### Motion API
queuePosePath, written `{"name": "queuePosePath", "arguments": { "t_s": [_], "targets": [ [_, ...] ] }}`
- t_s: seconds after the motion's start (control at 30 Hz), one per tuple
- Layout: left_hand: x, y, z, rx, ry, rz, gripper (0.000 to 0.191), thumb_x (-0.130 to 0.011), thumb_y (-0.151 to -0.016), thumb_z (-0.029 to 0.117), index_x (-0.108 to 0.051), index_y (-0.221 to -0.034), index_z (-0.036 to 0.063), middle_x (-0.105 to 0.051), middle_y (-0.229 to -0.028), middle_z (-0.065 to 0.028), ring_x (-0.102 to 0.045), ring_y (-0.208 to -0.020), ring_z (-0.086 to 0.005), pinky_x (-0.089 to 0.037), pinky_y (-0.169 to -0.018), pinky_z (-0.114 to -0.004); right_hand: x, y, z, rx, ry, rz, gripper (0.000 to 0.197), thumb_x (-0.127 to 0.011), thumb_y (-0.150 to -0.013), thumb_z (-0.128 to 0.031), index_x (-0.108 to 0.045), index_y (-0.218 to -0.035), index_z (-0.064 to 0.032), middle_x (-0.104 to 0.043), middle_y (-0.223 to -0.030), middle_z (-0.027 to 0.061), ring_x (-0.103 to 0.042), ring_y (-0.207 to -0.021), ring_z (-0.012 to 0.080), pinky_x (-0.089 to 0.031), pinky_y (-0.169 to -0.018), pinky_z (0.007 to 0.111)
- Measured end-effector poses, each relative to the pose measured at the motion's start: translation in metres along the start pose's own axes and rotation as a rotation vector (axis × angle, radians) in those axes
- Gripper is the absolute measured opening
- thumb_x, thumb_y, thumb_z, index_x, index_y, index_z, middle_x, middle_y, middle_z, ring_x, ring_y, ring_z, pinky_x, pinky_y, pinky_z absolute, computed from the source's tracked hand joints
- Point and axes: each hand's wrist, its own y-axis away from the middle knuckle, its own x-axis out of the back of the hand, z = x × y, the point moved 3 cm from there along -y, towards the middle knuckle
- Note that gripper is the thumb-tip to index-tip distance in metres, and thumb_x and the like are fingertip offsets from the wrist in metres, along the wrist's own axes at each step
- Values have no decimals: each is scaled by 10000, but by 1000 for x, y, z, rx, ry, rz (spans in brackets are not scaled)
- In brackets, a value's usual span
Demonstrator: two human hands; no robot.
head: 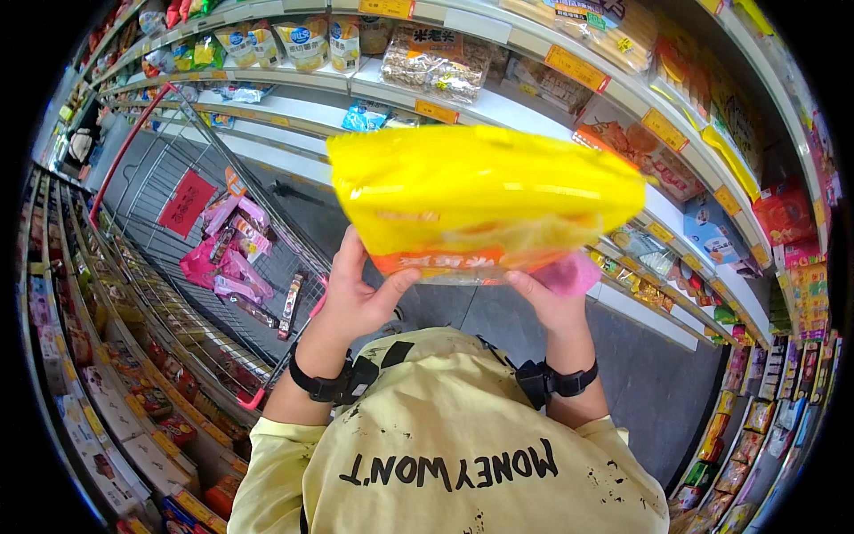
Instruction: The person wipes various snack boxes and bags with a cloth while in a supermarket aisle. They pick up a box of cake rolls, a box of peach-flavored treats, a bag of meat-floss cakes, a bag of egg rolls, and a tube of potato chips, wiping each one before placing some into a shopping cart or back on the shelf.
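A large, glossy yellow snack bag (460, 193) with an orange band is held up before my chest, in front of the shelves. My left hand (360, 294) grips its lower left corner, thumb on the near face. At the lower right, my right hand (554, 300) pinches the bag's edge with the thumb showing. Something pink and soft (567, 274) shows beside the right hand; what it is I cannot tell. The bag hides most of the fingers of both hands. Each wrist wears a black strap with a small device.
A wire shopping cart (260, 294) with a red handle stands at the left, with pink packages (230, 267) and a narrow dark box (290, 306) inside. Shelves of packaged snacks (437, 63) curve ahead and to the right. More stocked shelves (127, 400) line the left side. Grey tiled floor (640, 380) lies below.
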Motion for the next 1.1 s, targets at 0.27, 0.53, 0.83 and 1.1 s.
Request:
{"name": "queuePosePath", "arguments": {
  "t_s": [0.27, 0.53, 0.83, 1.1],
  "targets": [
    [-3, -6, 8, -43, -78, -47, 567, -711, -789, 77, -409, -1260, -18, -577, -1165, -137, -559, -1073, -201, -407, -940, -327, 4, 0, 3, -65, 59, -39, 402, -647, -805, 37, -499, -1179, 41, -588, -1149, 111, -559, -1048, 186, -480, -892, 331],
    [-8, -7, 2, 42, 31, 7, 645, -691, -783, 37, -356, -1330, -32, -559, -1206, -138, -536, -1126, -205, -389, -983, -340, 5, 2, 11, -146, 39, 82, 567, -634, -796, 63, -408, -1316, 54, -555, -1207, 106, -532, -1104, 178, -443, -938, 335],
    [-7, -1, 0, 36, 4, 6, 603, -665, -806, 46, -362, -1322, -34, -552, -1211, -139, -518, -1140, -203, -368, -991, -335, 9, 6, 13, -147, 106, 131, 566, -678, -770, 54, -457, -1291, 36, -586, -1141, 92, -572, -1013, 153, -497, -845, 292],
    [-12, 1, 2, 66, 104, -21, 559, -660, -821, 58, -365, -1291, -11, -523, -1217, -103, -502, -1140, -182, -370, -985, -326, 10, 16, 0, -130, 237, 99, 583, -664, -786, 19, -411, -1311, 44, -534, -1223, 104, -519, -1115, 189, -436, -941, 341]
  ]
}}
